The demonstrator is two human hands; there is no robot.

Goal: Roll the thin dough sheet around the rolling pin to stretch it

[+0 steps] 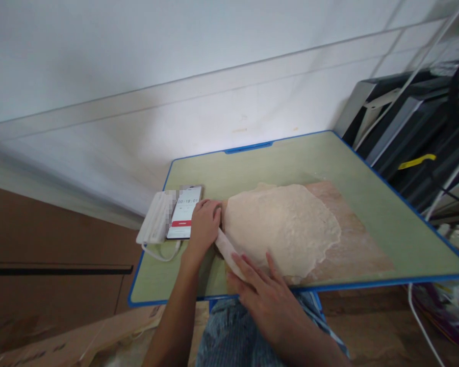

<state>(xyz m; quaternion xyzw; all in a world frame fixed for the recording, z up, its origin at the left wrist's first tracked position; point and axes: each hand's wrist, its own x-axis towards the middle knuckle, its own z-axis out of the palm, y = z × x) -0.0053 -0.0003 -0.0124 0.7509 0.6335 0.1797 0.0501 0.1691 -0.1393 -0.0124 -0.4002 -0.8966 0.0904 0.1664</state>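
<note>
A wide, thin sheet of pale dough (281, 224) lies over a floured wooden board (361, 250). Along its left side the dough's edge forms a narrow pale roll (227, 247). My left hand (206, 224) is closed at the far end of this roll, its fingertips curled and partly hidden. At the near end, my right hand (265, 293) has the roll between thumb and index finger. The other fingers of that hand stretch out over the near edge of the sheet.
The board rests on a pale green folding table (290, 153) with a blue rim. Left of my left hand lie a phone (183, 214) showing a timer, and a white corded block (155, 219). A white wall stands behind; dark flat items (409, 122) lean at right.
</note>
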